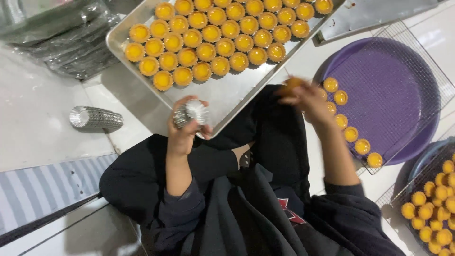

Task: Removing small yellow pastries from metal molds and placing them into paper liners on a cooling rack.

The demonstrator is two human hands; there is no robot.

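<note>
My left hand [184,127] grips a small stack of silver foil tart cups [192,114] at the near edge of a metal baking tray [222,95]. The tray carries several rows of small yellow tarts [208,35]. My right hand [308,102] holds one tart [290,85], blurred, between the tray and a purple round tray [388,90] topped by a wire rack [426,61]. Several tarts [348,125] line the rack's near left rim, just right of my right hand.
A longer stack of foil cups [95,118] lies on its side on the white floor at left. Plastic-wrapped packs [61,33] sit at top left. Another rack with tarts [433,208] is at bottom right. My crossed legs in dark clothes fill the lower middle.
</note>
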